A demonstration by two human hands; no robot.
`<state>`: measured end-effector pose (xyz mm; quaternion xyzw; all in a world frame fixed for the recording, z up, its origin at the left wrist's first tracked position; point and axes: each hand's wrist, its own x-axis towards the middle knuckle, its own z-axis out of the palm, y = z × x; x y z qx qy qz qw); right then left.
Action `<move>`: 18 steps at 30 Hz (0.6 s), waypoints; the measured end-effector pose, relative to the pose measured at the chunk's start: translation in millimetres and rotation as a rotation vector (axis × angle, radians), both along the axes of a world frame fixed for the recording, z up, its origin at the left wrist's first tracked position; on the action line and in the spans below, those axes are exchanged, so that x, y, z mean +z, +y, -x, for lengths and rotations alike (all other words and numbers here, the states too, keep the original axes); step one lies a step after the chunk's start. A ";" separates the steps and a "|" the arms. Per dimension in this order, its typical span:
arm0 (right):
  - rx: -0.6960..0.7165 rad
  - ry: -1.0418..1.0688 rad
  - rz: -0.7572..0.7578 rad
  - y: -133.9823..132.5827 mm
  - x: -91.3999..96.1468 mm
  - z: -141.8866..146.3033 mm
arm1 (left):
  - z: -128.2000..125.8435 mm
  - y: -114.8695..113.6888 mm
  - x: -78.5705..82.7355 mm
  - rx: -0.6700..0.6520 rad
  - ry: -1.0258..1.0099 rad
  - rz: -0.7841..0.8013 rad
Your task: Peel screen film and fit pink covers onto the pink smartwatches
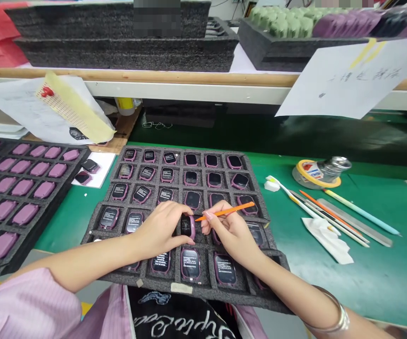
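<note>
Between the thumb and fingers of my left hand (164, 226) is a purple-cased smartwatch body (188, 227), tilted on its side above the foam tray. A thin orange pointed stick (237, 209) is pinched in my right hand (226, 228), its tip beside the watch's edge. Beneath both hands lies a dark grey foam tray (180, 288), its compartments holding several strapless watches. Many show lines of white text, like the watch (190, 263) in the front row. Others, such as the watch (234, 161) at the back right, have dark screens. My hands and forearms hide some compartments.
Another foam tray (30, 245) at left holds purple watch cases. Two watches (90, 165) lie on white paper. At right are a metal-topped bottle in a yellow-rimmed holder (298, 174), a toothbrush (284, 188), a blue pen (364, 214) and crumpled tissue (327, 240). A shelf (196, 89) crosses behind.
</note>
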<state>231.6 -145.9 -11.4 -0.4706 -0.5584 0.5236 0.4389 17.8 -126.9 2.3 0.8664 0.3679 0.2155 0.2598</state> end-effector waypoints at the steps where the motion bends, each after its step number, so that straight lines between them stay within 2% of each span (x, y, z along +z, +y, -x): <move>1: 0.008 -0.007 -0.005 -0.6 0.1 -0.1 | -0.4 0.1 0.1 0.007 0.001 0.005; 13: 0.030 -0.070 -0.058 -3.4 -0.7 -0.3 | 0.2 0.8 -4.5 -0.017 -0.002 -0.015; 18: 0.005 -0.062 -0.065 -2.6 2.4 -1.1 | -1.8 -7.1 4.3 -0.056 0.006 -0.165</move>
